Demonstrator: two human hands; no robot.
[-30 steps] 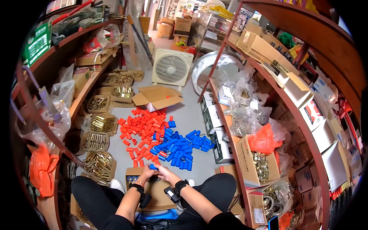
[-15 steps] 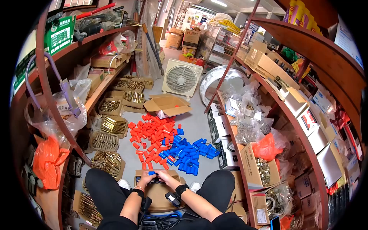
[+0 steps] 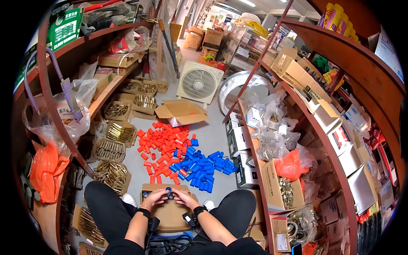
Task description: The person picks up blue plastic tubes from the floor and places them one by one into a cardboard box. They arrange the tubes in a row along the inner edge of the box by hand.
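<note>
Low in the middle, my left hand (image 3: pixel 155 198) and my right hand (image 3: pixel 184 199) meet over an open cardboard box (image 3: pixel 174 216) between my knees. Their fingers close around a small blue fitting (image 3: pixel 169 190) with a dark opening, held between both hands. Other dark blue pieces show inside the box by my left hand. Beyond the box, a pile of red fittings (image 3: pixel 163 142) lies on the floor, touching a pile of blue fittings (image 3: pixel 204 168) on its right.
An open carton (image 3: pixel 180 113) and a box fan (image 3: pixel 199 83) stand behind the piles. Boxes of brass bolts (image 3: pixel 111 175) line the left side. Shelves with a red-brown upright (image 3: pixel 57 102) rise at left, and a right shelf edge (image 3: pixel 255 155) runs beside my right knee.
The view has shifted slightly, moving the scene left. My hands have turned around the blue fitting, which now shows its opening upward.
</note>
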